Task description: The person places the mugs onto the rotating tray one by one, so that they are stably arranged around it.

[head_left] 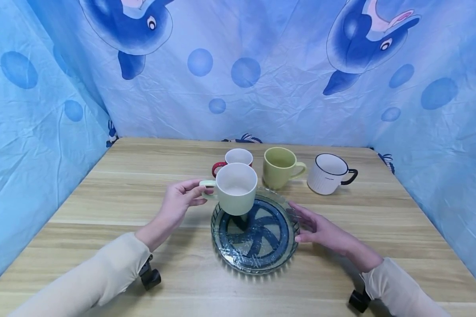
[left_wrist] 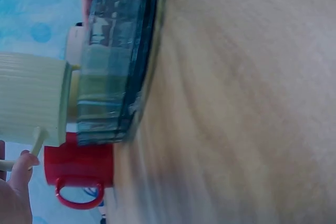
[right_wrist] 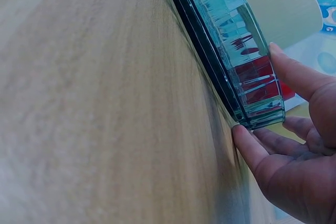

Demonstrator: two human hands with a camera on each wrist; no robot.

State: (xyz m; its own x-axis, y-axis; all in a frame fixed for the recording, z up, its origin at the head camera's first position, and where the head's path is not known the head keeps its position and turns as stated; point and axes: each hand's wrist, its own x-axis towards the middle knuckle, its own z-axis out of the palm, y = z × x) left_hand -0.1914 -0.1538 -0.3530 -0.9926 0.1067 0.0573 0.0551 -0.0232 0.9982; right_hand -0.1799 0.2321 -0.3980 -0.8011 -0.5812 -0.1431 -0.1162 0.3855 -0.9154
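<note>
My left hand [head_left: 182, 198] pinches the handle of a pale green mug [head_left: 237, 189], held upright above the back left part of a clear glass dish [head_left: 275, 259]. The ribbed side of this mug [left_wrist: 31, 98] and its handle show in the left wrist view. At the dish's right edge, my right hand [head_left: 321, 229] holds the rim with thumb and fingers spread along it. The right wrist view shows one fingertip on the upper rim of the dish [right_wrist: 262, 111] and another low by the table. The dish has a dark blue swirl-patterned base and lies on the table.
Behind the dish stand a red mug with a white inside [head_left: 239, 155], partly hidden, an olive green mug [head_left: 277, 169] and a white mug with a black handle [head_left: 327, 176]. The wooden table [head_left: 103, 198] ends at a blue dolphin-print curtain [head_left: 242, 114].
</note>
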